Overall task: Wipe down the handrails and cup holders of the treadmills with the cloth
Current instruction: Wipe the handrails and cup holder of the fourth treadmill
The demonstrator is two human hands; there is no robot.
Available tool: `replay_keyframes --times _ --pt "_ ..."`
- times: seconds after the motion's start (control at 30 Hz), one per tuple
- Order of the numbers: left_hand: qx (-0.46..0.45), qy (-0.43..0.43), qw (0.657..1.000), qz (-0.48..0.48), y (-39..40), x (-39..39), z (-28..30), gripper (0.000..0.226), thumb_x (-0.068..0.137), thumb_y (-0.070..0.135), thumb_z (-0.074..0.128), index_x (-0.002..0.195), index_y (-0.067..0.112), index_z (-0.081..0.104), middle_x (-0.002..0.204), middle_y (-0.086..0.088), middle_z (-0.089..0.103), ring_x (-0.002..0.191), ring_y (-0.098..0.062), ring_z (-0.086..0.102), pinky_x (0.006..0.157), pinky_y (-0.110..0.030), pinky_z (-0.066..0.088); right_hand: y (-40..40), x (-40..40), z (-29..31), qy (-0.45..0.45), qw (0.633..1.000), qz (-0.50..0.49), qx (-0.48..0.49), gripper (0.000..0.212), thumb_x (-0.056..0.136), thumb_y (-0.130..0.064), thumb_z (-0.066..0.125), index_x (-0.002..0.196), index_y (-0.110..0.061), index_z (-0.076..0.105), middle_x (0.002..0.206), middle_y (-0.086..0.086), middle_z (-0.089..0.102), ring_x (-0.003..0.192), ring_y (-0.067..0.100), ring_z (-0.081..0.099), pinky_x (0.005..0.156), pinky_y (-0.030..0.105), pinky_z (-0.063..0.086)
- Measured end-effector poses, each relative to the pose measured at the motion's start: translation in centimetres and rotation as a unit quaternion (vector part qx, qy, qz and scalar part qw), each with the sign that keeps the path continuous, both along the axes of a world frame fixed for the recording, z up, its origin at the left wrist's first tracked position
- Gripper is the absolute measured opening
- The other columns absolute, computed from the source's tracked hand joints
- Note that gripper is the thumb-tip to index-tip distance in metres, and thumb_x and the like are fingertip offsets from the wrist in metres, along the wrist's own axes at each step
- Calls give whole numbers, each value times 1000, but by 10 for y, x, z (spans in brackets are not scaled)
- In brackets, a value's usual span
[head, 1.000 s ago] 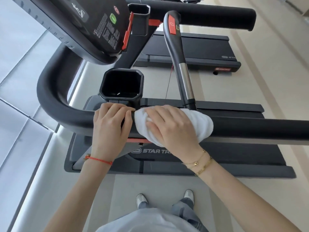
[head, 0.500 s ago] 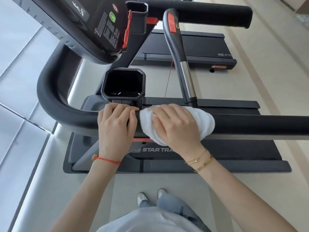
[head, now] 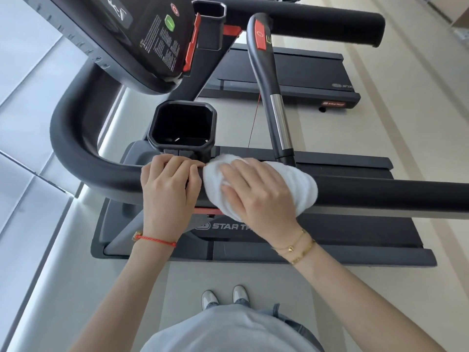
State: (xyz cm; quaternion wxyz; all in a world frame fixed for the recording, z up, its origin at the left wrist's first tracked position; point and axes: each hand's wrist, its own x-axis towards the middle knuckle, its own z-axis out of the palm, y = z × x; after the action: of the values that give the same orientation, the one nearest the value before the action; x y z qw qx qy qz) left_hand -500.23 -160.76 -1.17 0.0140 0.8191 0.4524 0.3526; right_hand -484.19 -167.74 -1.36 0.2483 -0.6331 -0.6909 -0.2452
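Observation:
A thick black handrail point(head: 380, 196) runs across the view and curves up at the left. My right hand point(head: 256, 191) presses a white cloth point(head: 302, 189) wrapped over the rail near its middle. My left hand point(head: 168, 189) grips the bare rail just left of the cloth, fingers curled over the top. Directly behind my hands sits a black square cup holder point(head: 182, 125); its inside is dark. A second cup holder point(head: 210, 11) shows further back by the console.
The console point(head: 132, 34) hangs over the upper left. A slim grip bar with a red button point(head: 266, 72) rises behind the cloth. A far handrail point(head: 317, 21) and another treadmill's deck point(head: 291, 72) lie beyond. Windows line the left; my shoes stand on the floor below.
My two hands and the cloth stay at almost the same spot on the rail. The view has shifted slightly, and my feet have come closer together.

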Motion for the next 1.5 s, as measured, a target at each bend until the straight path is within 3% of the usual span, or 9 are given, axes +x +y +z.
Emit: replay_keyframes --times 0.17,0.3,0.53,0.63,0.77,1.07,1.2,1.37,1.5 --pt "-12 -1 1000 8 0 1 -1 33 101 14 41 96 15 73 94 3 70 98 -28 55 90 -37 35 -32 52 -2 7 996 -82 41 23 96 -17 48 94 -12 70 90 3 67 88 29 63 81 38 49" --pt "-5 1 1000 8 0 1 -2 31 100 13 42 95 15 73 93 3 70 98 -27 55 89 -37 34 1 2 2 60 994 -94 18 28 97 -19 44 79 -14 65 73 1 61 73 25 54 71 37 45" --pt "-16 -12 1000 -5 0 -2 -1 30 100 14 43 96 13 73 94 3 70 98 -26 53 89 -37 36 -9 18 3 8 1000 -14 -5 26 101 -23 45 99 -13 69 92 1 67 85 24 60 80 38 50" --pt "-25 -20 1000 0 -2 -1 1 30 101 15 43 97 14 73 95 3 70 98 -25 53 91 -37 36 -27 47 4 24 997 -73 24 25 98 -16 47 86 -11 69 81 2 66 78 26 61 75 39 49" --pt "-24 -17 1000 11 -2 2 1 31 101 14 43 95 14 73 93 2 70 97 -25 53 91 -36 34 3 0 2 63 989 -133 30 32 97 -17 41 68 -16 55 65 0 53 66 23 48 65 35 40" --pt "-38 -17 999 17 -4 2 4 29 100 14 44 95 15 73 93 3 70 98 -25 53 91 -37 35 -5 9 1 6 1000 -23 10 22 99 -20 48 98 -12 69 91 2 67 83 24 61 77 38 50" --pt "-62 -24 998 19 -9 7 9 28 100 16 45 96 18 73 95 6 70 101 -23 53 95 -38 33 -31 52 0 15 997 -63 43 21 98 -16 49 96 -10 69 90 4 68 86 26 63 83 37 50" --pt "-55 -7 998 1 -19 19 11 27 99 25 45 96 19 72 96 7 69 101 -20 56 99 -40 31 -16 28 -1 50 990 -121 48 27 97 -16 45 78 -12 63 74 2 59 75 25 55 73 36 46" --pt "-41 -5 999 -26 -26 37 12 23 98 22 49 96 19 72 96 7 70 98 -20 59 100 -40 31 -22 32 -7 14 997 -59 42 20 98 -16 49 98 -9 68 92 5 66 89 27 59 81 39 48"
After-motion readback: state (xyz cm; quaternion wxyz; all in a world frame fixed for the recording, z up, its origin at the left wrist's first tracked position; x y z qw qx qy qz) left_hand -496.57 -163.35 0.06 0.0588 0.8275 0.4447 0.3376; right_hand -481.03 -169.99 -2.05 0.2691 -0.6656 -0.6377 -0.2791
